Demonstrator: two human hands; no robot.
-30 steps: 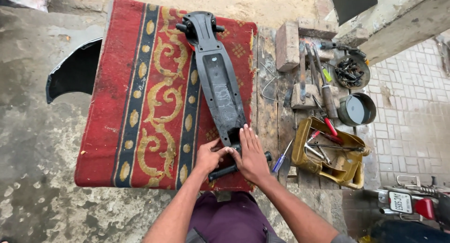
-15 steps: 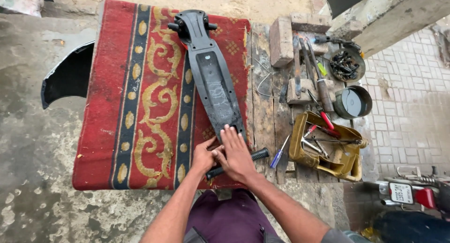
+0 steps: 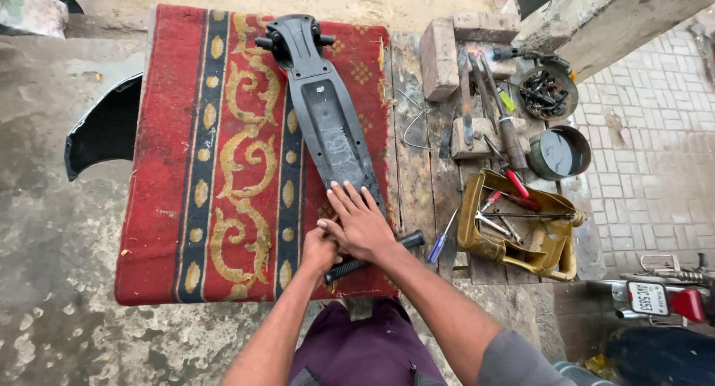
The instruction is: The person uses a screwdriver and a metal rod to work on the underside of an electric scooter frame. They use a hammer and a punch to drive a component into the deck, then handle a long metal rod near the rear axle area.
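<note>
A long black plastic body panel (image 3: 328,118), narrow and tapering, with a moulded, knobbed head at its far end and a dusty, scuffed flat face, lies lengthwise on a red woven rug with gold scrolls and dark blue stripes (image 3: 216,170) that covers the wooden plank bench (image 3: 417,163). Since the earlier frame the view has dropped slightly, so panel and rug sit a little lower in the picture; the hands have stayed at the panel's near end. The right hand (image 3: 359,221) lies flat, fingers spread, pressing on that near end, gripping nothing. The left hand (image 3: 319,250) sits just under it, curled into a loose fist against the right thumb; what it clasps, if anything, cannot be told. A black ribbed rubber handgrip (image 3: 372,258) lies across the rug's near edge beneath both wrists. To the right on the planks stand a yellow cut-open plastic can holding screwdrivers and spanners (image 3: 521,230), a round dark metal tin (image 3: 560,152), hammers (image 3: 499,118) and two bricks (image 3: 447,47).
</note>
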